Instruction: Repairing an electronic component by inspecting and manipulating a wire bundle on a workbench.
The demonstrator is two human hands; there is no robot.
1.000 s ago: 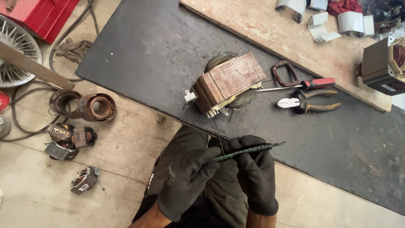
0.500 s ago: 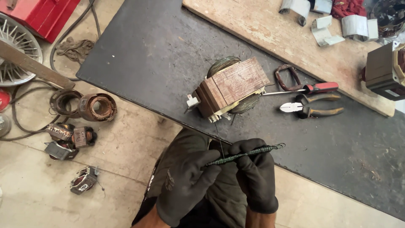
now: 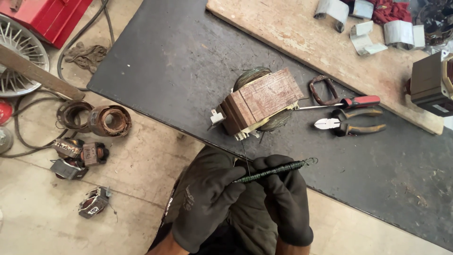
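Observation:
Both my hands wear dark gloves and hold a thin rod wrapped in dark green wire [image 3: 278,170] just off the near edge of a black mat [image 3: 179,66]. My left hand [image 3: 205,198] pinches the rod's left end. My right hand [image 3: 285,200] grips its middle from below. A fine wire runs from the rod up to a rusty brown transformer [image 3: 262,101] with a wire coil, which stands on the mat right above my hands.
Pliers [image 3: 351,125], a red-handled screwdriver [image 3: 349,103] and a rusty ring [image 3: 322,89] lie right of the transformer. A wooden board [image 3: 302,38] carries metal strips and another transformer [image 3: 432,82]. On the floor at left: old coils [image 3: 101,120], small motor parts, cables, a red toolbox [image 3: 47,16].
The view has shifted slightly. My hands have stayed at the mat's edge and keep their hold on the wire-wrapped rod, which has turned slightly.

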